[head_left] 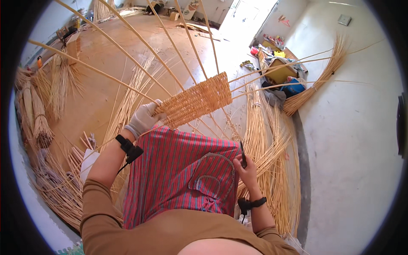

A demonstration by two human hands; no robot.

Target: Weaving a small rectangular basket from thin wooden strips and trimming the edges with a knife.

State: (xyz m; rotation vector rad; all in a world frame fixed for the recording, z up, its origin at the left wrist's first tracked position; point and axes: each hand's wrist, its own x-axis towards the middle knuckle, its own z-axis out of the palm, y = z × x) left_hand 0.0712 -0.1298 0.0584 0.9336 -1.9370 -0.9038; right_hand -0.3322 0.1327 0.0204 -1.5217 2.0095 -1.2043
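At the far left, tied bundles of pale dried reed (40, 114) lie on the tan floor (102, 63), with more loose straw-coloured canes (59, 191) fanned out below them. Next comes the left hand (143, 119), in a light grey work glove with a black strap at the wrist; its fingers (156, 106) are curled and pressed around the left edge of a half-woven tan wicker panel (197, 102), gripping it. The panel is held up in the air just above a red striped cloth with a stitched pocket (182, 170) covering the person's lap, tilted so its right end rises. Long bare cane stakes (127, 32) stick out of the weave, radiating up to the left and off to the right. Further right, the bare right hand (246, 170), also with a black wrist strap, has its fingers (240, 163) closed around a slim dark tool (242, 154) pointing upward, beside the cloth's right edge. Behind it, long yellow cane stalks (263, 144) lie on the floor, and a fan-shaped reed sheaf (316, 83) rests by the grey wall (352, 140).
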